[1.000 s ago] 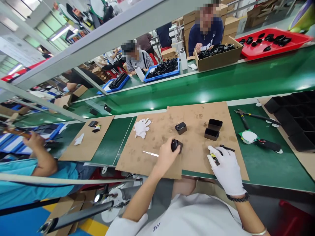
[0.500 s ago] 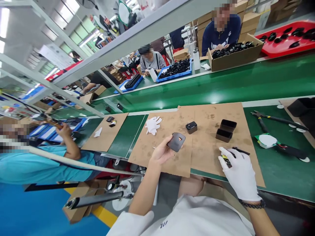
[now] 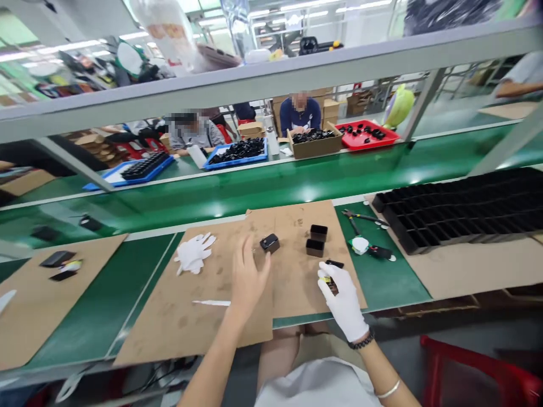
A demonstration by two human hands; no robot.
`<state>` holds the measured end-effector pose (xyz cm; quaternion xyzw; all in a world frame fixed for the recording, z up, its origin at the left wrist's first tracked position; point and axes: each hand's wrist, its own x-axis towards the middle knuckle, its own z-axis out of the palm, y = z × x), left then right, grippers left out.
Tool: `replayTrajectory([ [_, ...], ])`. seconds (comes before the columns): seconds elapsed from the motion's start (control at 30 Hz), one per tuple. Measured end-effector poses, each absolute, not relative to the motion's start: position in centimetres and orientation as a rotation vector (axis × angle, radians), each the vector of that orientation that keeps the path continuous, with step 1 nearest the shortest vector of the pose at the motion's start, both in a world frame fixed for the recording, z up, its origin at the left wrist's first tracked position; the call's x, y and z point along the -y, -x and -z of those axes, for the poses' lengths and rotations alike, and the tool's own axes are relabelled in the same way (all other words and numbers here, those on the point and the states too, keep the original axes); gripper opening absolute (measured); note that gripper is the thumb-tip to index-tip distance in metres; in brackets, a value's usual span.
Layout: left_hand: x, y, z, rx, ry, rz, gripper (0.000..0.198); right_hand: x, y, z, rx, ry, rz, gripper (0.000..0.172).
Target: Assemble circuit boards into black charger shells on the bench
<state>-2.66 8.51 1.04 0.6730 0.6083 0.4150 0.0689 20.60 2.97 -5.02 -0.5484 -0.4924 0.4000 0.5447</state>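
Note:
My bare left hand [image 3: 249, 278] is over the cardboard sheet [image 3: 292, 288], fingers spread, with nothing visible in it. Just beyond its fingertips stands a small closed black box [image 3: 270, 243]. My right hand [image 3: 345, 297], in a white glove, has its fingers curled round a small dark part with a yellow piece [image 3: 326, 279]; most of that part is hidden. Above the gloved fingers lies a thin black strip [image 3: 335, 264]. Two open black boxes, a nearer one [image 3: 315, 247] and a farther one [image 3: 318, 232], stand beyond it.
A loose white glove [image 3: 195, 252] and a thin white strip [image 3: 212, 303] lie to the left. Cutting pliers [image 3: 354, 220] and a black-handled tool with a white disc [image 3: 360, 245] lie right. Rows of black boxes [image 3: 462, 209] fill the far right. A shelf beam [image 3: 263, 85] crosses above.
The view has swung right. The flat black cover my left hand held is out of its fingers and not seen; that hand has opened near the closed box. My right hand stays on its part.

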Motion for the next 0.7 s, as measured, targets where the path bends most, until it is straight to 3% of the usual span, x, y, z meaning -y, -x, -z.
replayTrajectory([
  [0.17, -9.7, -4.7, 1.6, -1.551, -2.236, -0.957, 0.055, -1.7, -21.7, 3.6, 0.912, 1.171, -1.103, 0.044],
  [0.3, -10.6, -8.4, 2.6, -1.531, -2.258, -0.808, 0.019, 0.0, -22.6, 2.7, 0.672, 1.105, -1.175, 0.045],
  [0.43, -10.2, -9.1, 2.6, -1.575, -2.235, -0.879, 0.007, 1.4, -23.9, 3.1, 0.293, 0.827, -1.433, 0.043],
  [0.57, -8.4, -8.2, 2.9, -1.586, -2.245, -0.93, 0.011, 2.0, -24.8, 4.6, 0.084, 0.539, -1.659, 0.031],
  [0.7, -4.4, -6.8, 4.2, -1.705, -2.182, -1.01, 0.011, 2.6, -24.0, 5.5, 0.028, 0.399, -1.744, 0.04],
])
